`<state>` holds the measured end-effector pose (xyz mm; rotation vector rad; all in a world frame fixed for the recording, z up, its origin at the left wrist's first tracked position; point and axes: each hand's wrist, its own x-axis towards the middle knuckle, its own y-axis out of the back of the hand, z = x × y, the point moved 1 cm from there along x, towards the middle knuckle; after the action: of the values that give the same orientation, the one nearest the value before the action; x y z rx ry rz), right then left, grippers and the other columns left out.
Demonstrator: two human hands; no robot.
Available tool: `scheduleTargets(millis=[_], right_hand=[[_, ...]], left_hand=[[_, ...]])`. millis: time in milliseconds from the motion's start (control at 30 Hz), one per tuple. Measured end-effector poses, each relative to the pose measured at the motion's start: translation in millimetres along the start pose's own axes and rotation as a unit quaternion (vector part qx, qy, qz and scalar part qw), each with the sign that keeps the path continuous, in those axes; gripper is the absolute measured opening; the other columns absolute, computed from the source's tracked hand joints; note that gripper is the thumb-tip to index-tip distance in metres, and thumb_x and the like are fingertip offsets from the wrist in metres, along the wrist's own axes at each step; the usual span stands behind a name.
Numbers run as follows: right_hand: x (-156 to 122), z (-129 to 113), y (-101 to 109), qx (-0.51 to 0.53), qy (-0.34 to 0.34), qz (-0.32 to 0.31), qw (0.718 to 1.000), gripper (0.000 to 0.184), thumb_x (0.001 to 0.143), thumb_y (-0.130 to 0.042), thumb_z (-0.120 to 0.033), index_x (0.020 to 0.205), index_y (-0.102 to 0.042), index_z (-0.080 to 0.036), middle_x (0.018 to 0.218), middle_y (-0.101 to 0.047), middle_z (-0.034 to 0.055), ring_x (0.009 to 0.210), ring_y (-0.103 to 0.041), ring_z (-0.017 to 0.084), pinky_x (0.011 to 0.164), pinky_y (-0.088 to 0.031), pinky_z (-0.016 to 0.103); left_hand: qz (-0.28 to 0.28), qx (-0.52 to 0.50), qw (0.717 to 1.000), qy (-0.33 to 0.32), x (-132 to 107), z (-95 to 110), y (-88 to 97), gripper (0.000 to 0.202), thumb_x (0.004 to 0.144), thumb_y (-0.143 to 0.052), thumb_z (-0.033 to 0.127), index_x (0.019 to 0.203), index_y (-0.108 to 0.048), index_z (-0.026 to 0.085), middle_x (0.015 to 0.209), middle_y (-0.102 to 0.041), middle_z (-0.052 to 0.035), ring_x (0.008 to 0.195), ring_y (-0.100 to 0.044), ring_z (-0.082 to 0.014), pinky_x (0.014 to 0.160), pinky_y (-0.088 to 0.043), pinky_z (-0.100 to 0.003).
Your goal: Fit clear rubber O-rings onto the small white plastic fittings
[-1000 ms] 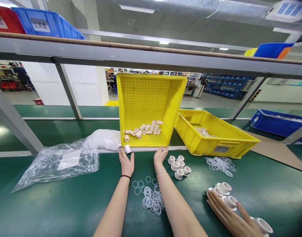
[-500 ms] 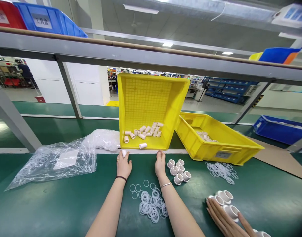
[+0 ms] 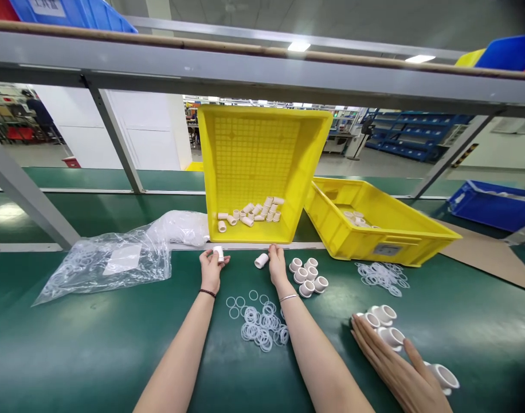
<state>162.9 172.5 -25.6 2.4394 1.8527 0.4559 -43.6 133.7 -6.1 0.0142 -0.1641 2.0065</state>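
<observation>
Just beyond the left grip (image 3: 211,268) and the right grip (image 3: 277,265), a yellow bin (image 3: 262,149) stands tipped on its side, open mouth facing the person, short white tubes (image 3: 247,222) jumbled on its lower wall. On handling, my judgement: pinch each tube lightly by its sides, leave the end openings free, and lift rather than drag, so loose neighbours don't roll over the lip; the smooth surface will likely turn under a careless thumb. The left grip is closed to a tube's width, one white tube (image 3: 218,253) near upright between thumb and fingers. At the right grip, fingers lie close together; a second tube (image 3: 261,261) sits tilted just to their left. Cannot tell if it is pinched or merely touched; best secured before any lift. Nearer than both grips, mostly between them, thin pale rings (image 3: 262,327) spread on the green counter (image 3: 94,344); avoid sweeping them. Just right of the right grip, flanged white pieces (image 3: 308,278) cluster; sideways room looks tight. Farther right and nearer, a co-worker's hand (image 3: 395,367).
</observation>
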Motion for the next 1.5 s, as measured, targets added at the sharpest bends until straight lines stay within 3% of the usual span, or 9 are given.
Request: scheduleTargets(millis=[167,300,433,533,633,1000,1133,1267,1500], right_hand=[[-12.6,-17.6,3.2,-0.089,0.045,-0.128,0.987,0.043,0.057,-0.075,-0.03,0.096,-0.062,-0.017,0.122,-0.053,0.0111,0.126,-0.037,0.031,0.107,-0.025,0.046],[-26.1,-38.4,1.0,-0.116,0.073,-0.181,0.974,0.029,0.061,-0.062,-0.008,0.089,-0.063,-0.016,0.111,-0.059,0.0098,0.114,-0.049,0.026,0.104,-0.031,0.045],[-61.1,-68.2,-4.4,-0.112,0.129,-0.235,0.957,0.047,0.066,-0.05,-0.005,0.11,-0.056,-0.021,0.109,-0.06,0.0047,0.097,-0.058,0.017,0.09,-0.046,0.035],[-96.3,-81.2,-9.4,-0.101,0.256,-0.317,0.908,0.058,0.067,-0.048,-0.004,0.121,-0.049,-0.023,0.118,-0.056,0.0053,0.11,-0.053,0.018,0.098,-0.042,0.037],[-116.3,-77.8,-9.9,-0.111,0.291,-0.335,0.889,0.059,0.069,-0.046,-0.004,0.125,-0.045,-0.024,0.127,-0.049,0.0078,0.122,-0.043,0.02,0.105,-0.035,0.042],[-122.1,-79.2,11.2,-0.105,0.264,-0.412,0.866,0.072,0.068,-0.044,0.0,0.136,-0.034,-0.023,0.135,-0.044,0.0087,0.124,-0.043,0.022,0.105,-0.037,0.043],[-118.8,-83.1,20.2,-0.08,0.283,-0.368,0.882,0.07,0.072,-0.049,-0.003,0.137,-0.032,-0.022,0.141,-0.036,0.0105,0.13,-0.034,0.025,0.107,-0.033,0.045],[-111.6,-82.5,24.9,-0.031,0.263,-0.276,0.924,0.041,0.081,-0.058,-0.017,0.12,-0.048,-0.022,0.116,-0.054,0.0102,0.104,-0.055,0.021,0.088,-0.05,0.038],[-105.5,-73.8,24.5,-0.035,0.256,-0.272,0.927,0.024,0.087,-0.052,-0.02,0.111,-0.055,-0.022,0.107,-0.06,0.0087,0.093,-0.058,0.019,0.08,-0.051,0.034]], left_hand=[[-0.054,-0.104,0.991,0.068,-27.2,18.9,20.0,0.038,0.085,-0.052,0.024,0.116,-0.03,0.023,0.09,-0.054,-0.0013,0.074,-0.064,-0.0126,0.077,-0.054,-0.036],[-0.126,-0.138,0.974,0.131,-52.6,23.3,32.7,0.032,0.072,-0.062,0.014,0.101,-0.049,0.016,0.08,-0.056,-0.0007,0.068,-0.06,-0.0118,0.072,-0.053,-0.032],[-0.175,-0.189,0.952,0.166,-79.0,18.3,24.3,0.019,0.075,-0.051,0.023,0.093,-0.052,0.016,0.083,-0.061,-0.0056,0.077,-0.063,-0.0183,0.072,-0.054,-0.037],[-0.183,-0.261,0.926,0.205,-95.7,15.7,16.0,0.021,0.074,-0.052,0.027,0.093,-0.051,0.018,0.087,-0.062,-0.0052,0.08,-0.062,-0.0188,0.071,-0.053,-0.035],[-0.187,-0.31,0.902,0.234,-105.4,16.7,14.8,0.029,0.064,-0.064,0.022,0.089,-0.049,0.02,0.078,-0.059,0.0012,0.073,-0.059,-0.0139,0.067,-0.05,-0.027],[-0.275,-0.096,0.951,0.106,-105.1,16.9,23.2,0.035,0.061,-0.074,0.017,0.091,-0.054,0.015,0.081,-0.059,-0.0002,0.076,-0.053,-0.0136,0.071,-0.042,-0.024],[-0.272,-0.128,0.949,0.095,-102.4,28.7,27.5,0.032,0.064,-0.075,0.02,0.088,-0.053,0.016,0.082,-0.057,0.0011,0.071,-0.052,-0.0107,0.064,-0.042,-0.021],[-0.214,-0.227,0.938,0.149,-98.7,40.6,30.8,0.033,0.067,-0.075,0.023,0.085,-0.048,0.017,0.089,-0.056,0.0003,0.067,-0.053,-0.0087,0.06,-0.045,-0.021],[-0.268,-0.259,0.887,0.273,-105.0,33.0,29.1,0.033,0.072,-0.072,0.024,0.088,-0.043,0.018,0.083,-0.06,-0.0032,0.076,-0.063,-0.0173,0.054,-0.051,-0.023]])
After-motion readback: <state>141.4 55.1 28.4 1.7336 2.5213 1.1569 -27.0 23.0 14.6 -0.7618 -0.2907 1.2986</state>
